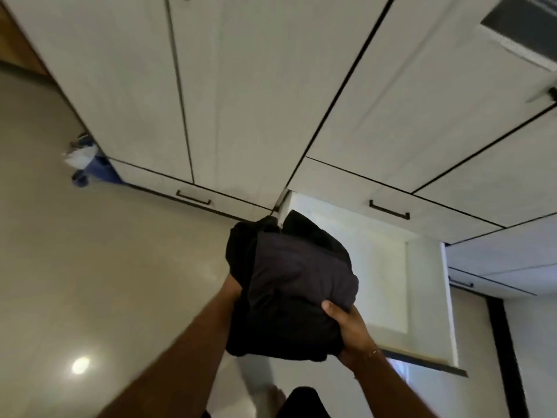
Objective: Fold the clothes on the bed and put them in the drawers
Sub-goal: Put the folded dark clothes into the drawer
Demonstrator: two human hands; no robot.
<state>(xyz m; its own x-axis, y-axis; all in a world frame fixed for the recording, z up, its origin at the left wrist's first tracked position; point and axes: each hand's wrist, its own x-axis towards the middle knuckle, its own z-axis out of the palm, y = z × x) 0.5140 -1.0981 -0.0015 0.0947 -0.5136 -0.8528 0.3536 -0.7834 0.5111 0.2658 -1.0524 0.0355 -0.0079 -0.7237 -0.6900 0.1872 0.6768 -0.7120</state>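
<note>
Both hands around a folded bundle of dark clothes (pixel 289 285), held up in the air. Right hand (pixel 349 330) gripping the near right corner, thumb on top, fingers curled under. Left hand (pixel 233 286) mostly hidden behind the bundle's left side, pressed against the cloth; hard to tell how its fingers lie. Just past the grip and a little to the right, an open drawer (pixel 422 297), white inside, nothing seen in the part that shows. Best way on from here, probably: keep the bundle flat, squeeze gently so the folds stay in, move forward and right, then lower straight down. Watch the drawer's near front edge (pixel 422 362), right below the right wrist; lift over it, not into it. Closed drawer (pixel 193 194) to the far left, another closed drawer (pixel 388 206) above the open one, so little room higher up. Plenty of bare floor (pixel 105 267) on the left for stepping.
</note>
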